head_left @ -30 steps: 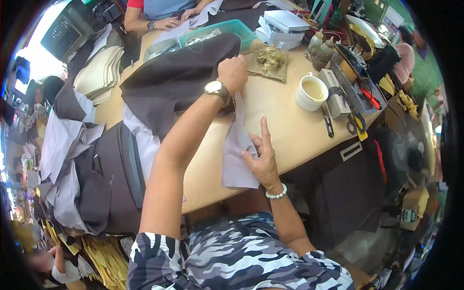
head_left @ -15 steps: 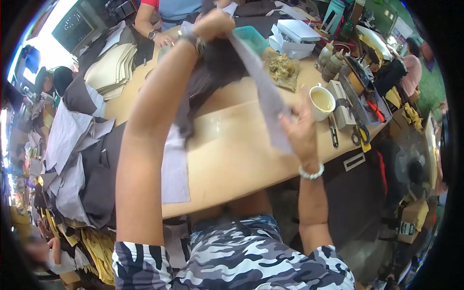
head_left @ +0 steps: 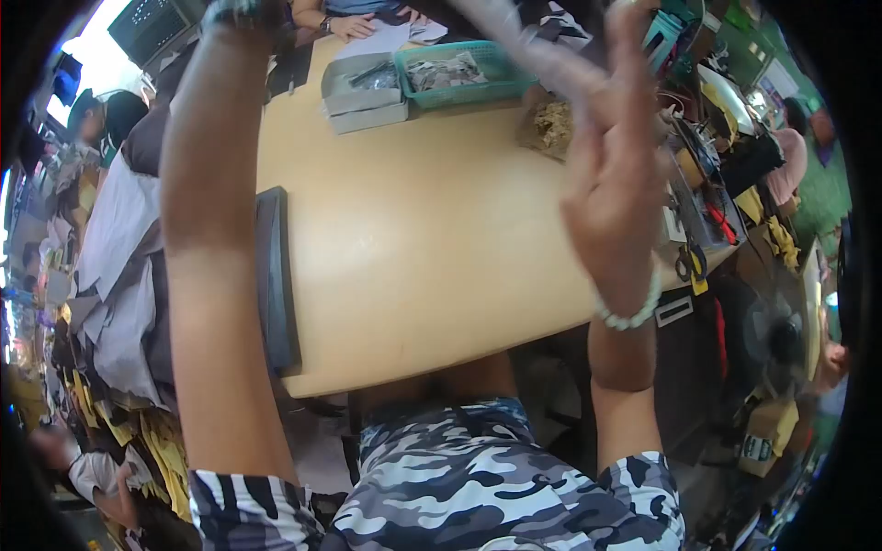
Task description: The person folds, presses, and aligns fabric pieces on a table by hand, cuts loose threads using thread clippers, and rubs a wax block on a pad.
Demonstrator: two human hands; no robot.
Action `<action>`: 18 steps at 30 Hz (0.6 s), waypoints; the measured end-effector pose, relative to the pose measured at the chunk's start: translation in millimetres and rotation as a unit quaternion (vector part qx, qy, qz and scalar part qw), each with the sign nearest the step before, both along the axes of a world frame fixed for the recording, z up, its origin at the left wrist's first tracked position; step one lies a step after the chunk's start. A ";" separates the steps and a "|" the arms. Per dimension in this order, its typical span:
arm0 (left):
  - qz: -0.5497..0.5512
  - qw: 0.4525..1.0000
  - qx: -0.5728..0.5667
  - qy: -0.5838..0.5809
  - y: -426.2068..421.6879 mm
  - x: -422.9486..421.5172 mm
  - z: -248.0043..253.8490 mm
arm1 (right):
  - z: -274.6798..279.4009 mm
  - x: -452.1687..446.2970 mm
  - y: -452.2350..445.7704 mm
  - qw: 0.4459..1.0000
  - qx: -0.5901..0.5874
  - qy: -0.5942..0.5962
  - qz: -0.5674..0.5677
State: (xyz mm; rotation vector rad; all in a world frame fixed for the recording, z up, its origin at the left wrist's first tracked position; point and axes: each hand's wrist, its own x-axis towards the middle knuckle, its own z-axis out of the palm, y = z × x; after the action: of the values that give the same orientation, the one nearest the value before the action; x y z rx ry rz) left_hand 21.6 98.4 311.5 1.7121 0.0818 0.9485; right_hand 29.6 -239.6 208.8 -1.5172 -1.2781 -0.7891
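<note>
My right hand (head_left: 620,174), with a beaded bracelet at the wrist, is raised over the right side of the table (head_left: 432,266). A pale, blurred strip of fabric (head_left: 519,41) runs from the top edge down to its thumb and fingers. My left hand (head_left: 241,13) is at the top left, partly cut off and smeared, so its fingers and anything in them cannot be made out. Below my left forearm, a long dark bar (head_left: 278,275) lies along the table's left edge.
At the far side stand a white box (head_left: 367,110) and a green basket (head_left: 469,92) of small pieces. A brown crumpled mass (head_left: 553,124) lies near my right hand. Scissors (head_left: 691,264) rest at the right edge. Fabric piles (head_left: 119,257) hang at left; a co-worker's hand (head_left: 352,28) is opposite.
My left hand has moved up and left, my right hand up and right. The dark and pale fabric has left the table middle, uncovering the dark bar, white box and basket.
</note>
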 end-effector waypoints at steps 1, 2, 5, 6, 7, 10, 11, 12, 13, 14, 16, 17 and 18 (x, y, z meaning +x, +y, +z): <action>0.000 1.000 -0.018 0.003 9.3 -7.5 -19.6 | -18.6 -9.4 5.4 0.999 -0.021 -0.019 0.019; 0.003 0.999 -0.037 0.018 18.8 -16.1 -45.5 | -37.3 -18.9 10.8 0.998 -0.042 -0.037 0.039; 0.031 0.992 -0.064 0.104 41.9 -41.3 -155.6 | -87.4 -71.0 13.1 0.986 -0.147 -0.003 0.073; 0.045 0.986 -0.090 0.133 32.4 -54.9 -184.2 | -102.4 -82.9 11.7 0.976 -0.197 -0.012 0.092; 0.060 0.978 -0.115 0.161 21.4 -68.1 -211.5 | -121.9 -94.8 11.6 0.964 -0.245 -0.002 0.101; 0.109 0.939 -0.239 0.223 14.1 -88.8 -276.4 | -164.8 -126.7 13.5 0.952 -0.287 0.025 0.105; 0.107 0.935 -0.268 0.205 14.0 -90.6 -284.9 | -172.5 -133.7 13.5 0.950 -0.292 0.032 0.106; 0.104 0.930 -0.298 0.186 8.9 -91.4 -287.9 | -176.3 -138.5 13.5 0.946 -0.305 0.040 0.105; 0.100 0.924 -0.329 0.168 4.3 -92.1 -290.1 | -176.3 -141.3 13.6 0.945 -0.302 0.049 0.113; 0.103 0.927 -0.323 0.159 6.1 -90.9 -286.8 | -174.5 -143.2 13.1 0.945 -0.299 0.057 0.119; 0.086 0.953 -0.266 0.118 14.7 -87.7 -280.2 | -166.0 -146.0 11.3 0.943 -0.299 0.065 0.130; 0.078 0.964 -0.235 0.097 21.3 -86.5 -276.6 | -159.0 -149.2 11.5 0.942 -0.300 0.065 0.137; 0.063 0.973 -0.206 0.079 28.4 -86.9 -275.9 | -156.0 -152.3 13.1 0.941 -0.300 0.067 0.144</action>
State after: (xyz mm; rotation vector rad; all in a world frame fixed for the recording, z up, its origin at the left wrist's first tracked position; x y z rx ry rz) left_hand -65.3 126.8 35.6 1.4025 0.4657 0.8170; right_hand -122.7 -226.5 52.8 -1.7529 -1.6790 -0.0930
